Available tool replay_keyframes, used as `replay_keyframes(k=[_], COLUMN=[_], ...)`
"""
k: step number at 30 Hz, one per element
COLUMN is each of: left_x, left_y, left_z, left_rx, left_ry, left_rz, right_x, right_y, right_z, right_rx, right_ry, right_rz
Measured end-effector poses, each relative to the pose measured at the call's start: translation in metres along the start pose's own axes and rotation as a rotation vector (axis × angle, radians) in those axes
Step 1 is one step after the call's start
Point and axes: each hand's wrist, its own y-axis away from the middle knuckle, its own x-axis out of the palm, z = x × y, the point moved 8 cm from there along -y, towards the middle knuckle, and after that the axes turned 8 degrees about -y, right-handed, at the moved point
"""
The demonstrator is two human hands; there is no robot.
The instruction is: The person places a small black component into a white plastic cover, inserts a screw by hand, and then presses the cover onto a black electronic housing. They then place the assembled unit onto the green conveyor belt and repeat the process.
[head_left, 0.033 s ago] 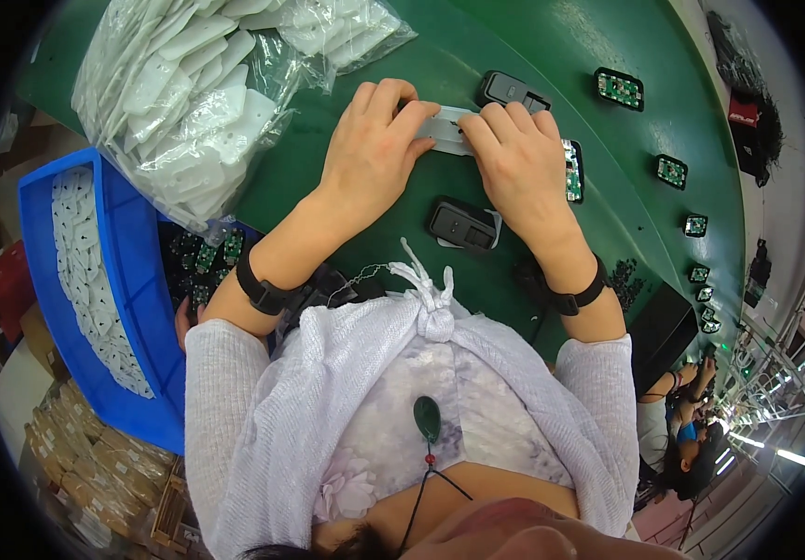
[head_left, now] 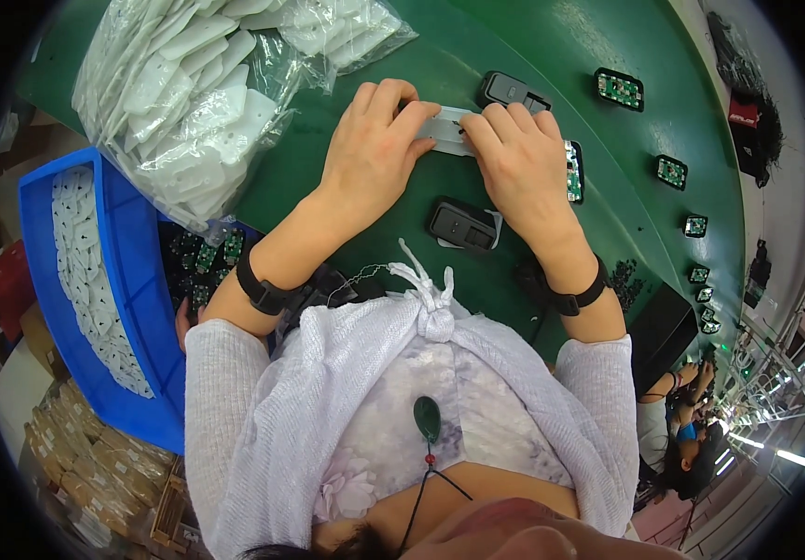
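Above the green table, a translucent white plastic plate spans the gap between my two hands. My left hand is closed, pinching the plate's left end between thumb and fingers. At the plate's right end, the fingers of my right hand are curled together over it. A tiny black part shows at these fingertips; the rest of that grip is hidden. Just beyond the right hand lies a black plastic housing, and a second black housing rests nearer me. A green circuit board sits beside the right hand.
A clear bag of white plates fills the far left. Left of me stands a blue bin holding white plates with black parts. Several circuit boards in black housings line the right side. Small black parts lie near my right forearm.
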Motion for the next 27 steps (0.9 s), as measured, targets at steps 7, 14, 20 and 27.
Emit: replay_keyframes(k=[7, 14, 20, 27], left_x=[0.000, 0.001, 0.001, 0.001], left_y=[0.001, 0.000, 0.001, 0.001], left_z=[0.001, -0.001, 0.000, -0.001], left_rx=[-0.005, 0.002, -0.003, -0.002], left_ry=[-0.004, -0.012, -0.013, -0.012], left_rz=[0.016, 0.013, 0.009, 0.009], right_x=[-0.026, -0.007, -0.002, -0.001], right_y=[-0.005, -0.003, -0.001, -0.002], right_z=[-0.007, -0.009, -0.009, -0.009], right_rx=[0.016, -0.018, -0.045, -0.032], right_ry=[-0.098, -0.102, -0.130, -0.170], right_rz=[-0.072, -0.073, -0.052, -0.028])
